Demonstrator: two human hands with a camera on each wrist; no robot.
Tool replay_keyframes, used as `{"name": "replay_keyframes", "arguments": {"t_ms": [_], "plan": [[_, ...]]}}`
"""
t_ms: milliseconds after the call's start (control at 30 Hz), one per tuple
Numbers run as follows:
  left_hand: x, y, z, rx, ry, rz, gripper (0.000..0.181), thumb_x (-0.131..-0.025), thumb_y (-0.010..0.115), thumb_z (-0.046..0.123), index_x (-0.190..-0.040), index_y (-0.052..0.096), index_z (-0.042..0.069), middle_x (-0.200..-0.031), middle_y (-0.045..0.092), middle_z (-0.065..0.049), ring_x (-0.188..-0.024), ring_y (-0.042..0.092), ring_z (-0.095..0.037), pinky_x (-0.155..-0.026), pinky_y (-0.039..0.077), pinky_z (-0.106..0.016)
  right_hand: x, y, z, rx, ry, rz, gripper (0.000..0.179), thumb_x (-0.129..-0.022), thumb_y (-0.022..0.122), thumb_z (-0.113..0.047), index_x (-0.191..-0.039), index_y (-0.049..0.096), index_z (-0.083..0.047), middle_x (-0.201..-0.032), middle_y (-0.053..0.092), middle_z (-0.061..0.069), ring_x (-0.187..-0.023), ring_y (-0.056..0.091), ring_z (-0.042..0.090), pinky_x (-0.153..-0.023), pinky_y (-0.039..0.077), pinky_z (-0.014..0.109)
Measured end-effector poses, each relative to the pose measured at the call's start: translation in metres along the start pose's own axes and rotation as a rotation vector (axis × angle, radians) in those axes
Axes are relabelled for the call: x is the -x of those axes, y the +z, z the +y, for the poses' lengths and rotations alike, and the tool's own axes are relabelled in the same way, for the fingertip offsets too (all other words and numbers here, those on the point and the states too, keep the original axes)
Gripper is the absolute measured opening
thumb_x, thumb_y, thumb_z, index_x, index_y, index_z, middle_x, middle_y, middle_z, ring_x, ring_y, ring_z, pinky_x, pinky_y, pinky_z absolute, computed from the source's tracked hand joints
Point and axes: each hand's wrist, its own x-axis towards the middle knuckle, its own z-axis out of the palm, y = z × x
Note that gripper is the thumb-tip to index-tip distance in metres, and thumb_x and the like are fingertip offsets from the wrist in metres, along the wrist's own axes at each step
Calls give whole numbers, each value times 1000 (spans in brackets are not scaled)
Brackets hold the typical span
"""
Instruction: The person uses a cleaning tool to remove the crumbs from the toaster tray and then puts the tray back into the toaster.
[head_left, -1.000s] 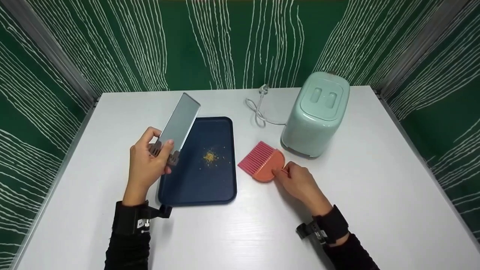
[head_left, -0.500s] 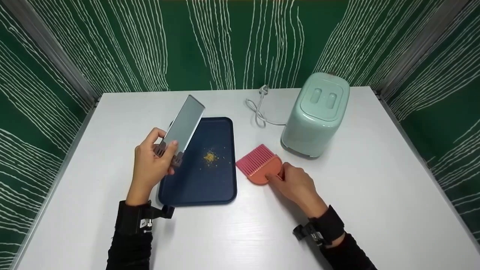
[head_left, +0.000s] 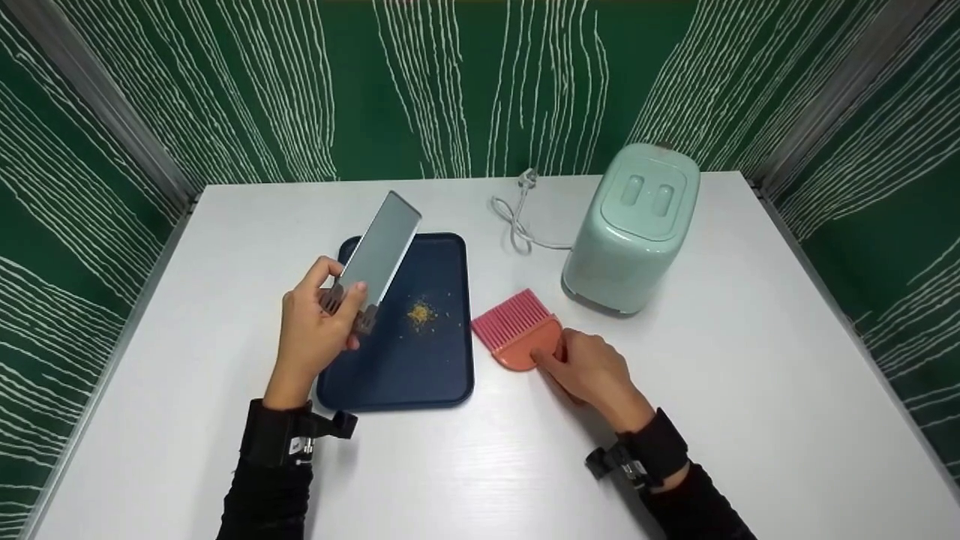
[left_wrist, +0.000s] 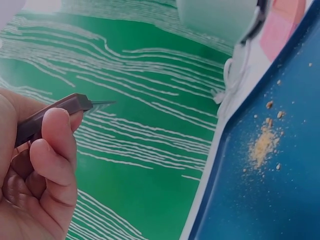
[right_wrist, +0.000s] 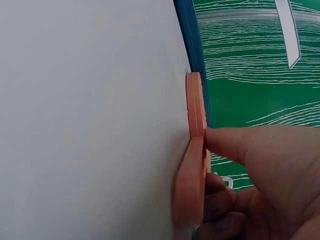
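Tilted above the left part of a dark blue tray is a bench scraper with a flat metal blade and a brown handle. My left hand grips it by that handle, thumb on the near face. Yellow-brown crumbs lie in a small heap on the tray, with loose bits around. My right hand pinches the handle of a small orange brush with pink bristles. The brush lies low over the white table, bristle tips close to the tray's right rim.
A mint-green toaster stands at the back right. Its white cord and plug lie coiled behind the tray. Green walls with white lines enclose the white table at the back and sides.
My left hand has moved right with the scraper, farther over the tray. The right hand and brush have shifted slightly left and nearer me, toward the tray's rim.
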Motion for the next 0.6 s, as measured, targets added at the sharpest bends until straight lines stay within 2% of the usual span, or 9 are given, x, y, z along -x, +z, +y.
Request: {"name": "replay_keyframes", "arguments": {"t_ms": [300, 600], "plan": [[-1, 6, -2, 55, 19, 18, 19, -104, 71, 16, -106, 58, 2, -58, 68, -14, -34, 58, -14, -36, 47, -26, -1, -2, -1, -39, -15, -5, 45, -99, 73, -48, -76, 54, -15, -65, 50, -3, -62, 52, 16, -56, 35, 30], [1, 19, -1, 144, -11, 23, 14, -105, 69, 12, -111, 60, 4, -61, 69, -10, -34, 58, -18, -35, 47, -29, -1, -6, -4, -176, -34, 19, 39, -99, 73, -44, -79, 56, -16, -64, 52, -4, -57, 54, 14, -55, 37, 29]]}}
